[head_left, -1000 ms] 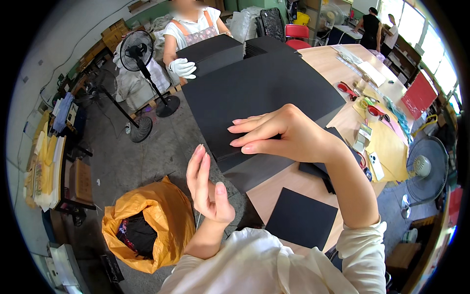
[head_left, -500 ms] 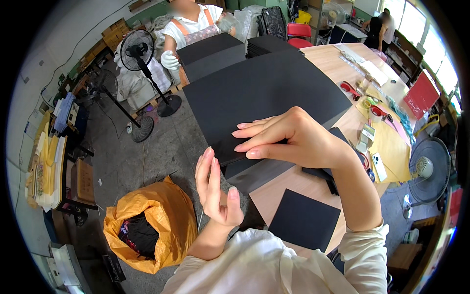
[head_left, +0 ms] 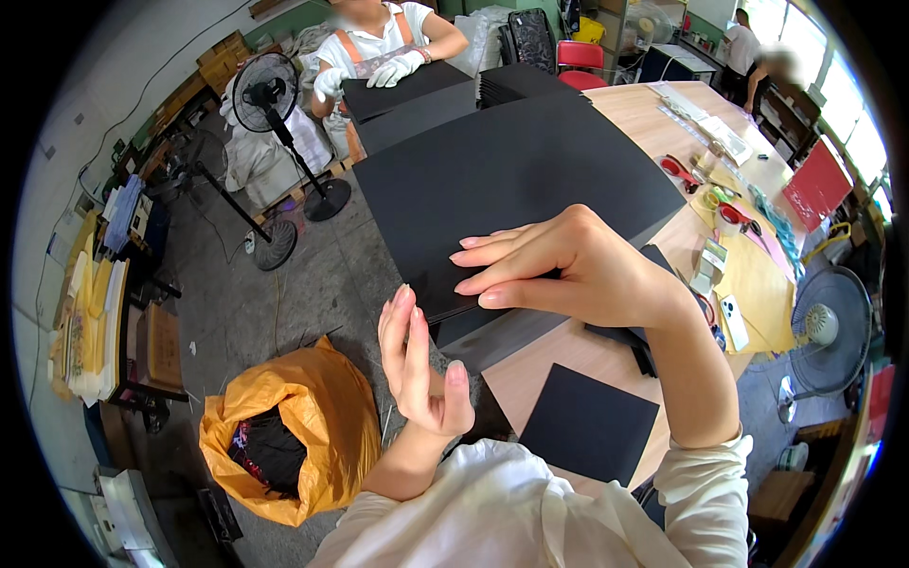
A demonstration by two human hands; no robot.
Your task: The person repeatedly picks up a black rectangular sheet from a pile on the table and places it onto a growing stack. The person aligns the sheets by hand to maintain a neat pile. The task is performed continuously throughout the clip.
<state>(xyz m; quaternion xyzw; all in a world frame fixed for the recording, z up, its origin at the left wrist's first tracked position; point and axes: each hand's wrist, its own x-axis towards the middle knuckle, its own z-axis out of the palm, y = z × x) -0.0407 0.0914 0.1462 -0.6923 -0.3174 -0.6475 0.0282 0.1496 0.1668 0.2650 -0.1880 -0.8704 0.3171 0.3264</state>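
Workshop, concrete floor (head_left: 284,293), standing fans (head_left: 265,95), wooden worktable (head_left: 615,104), stacked black sheets (head_left: 511,180)

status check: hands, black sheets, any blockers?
Right hand flat on black sheet stack. Left hand open, at stack's near edge. Co-worker's gloved hands on far stack.

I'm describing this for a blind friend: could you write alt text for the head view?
Seen from above, a person's right hand presses flat on a stack of black sheets at a wooden table, while the left hand stands open at the stack's near edge. An orange bag sits on the floor below, and another person in white gloves handles black sheets beyond.
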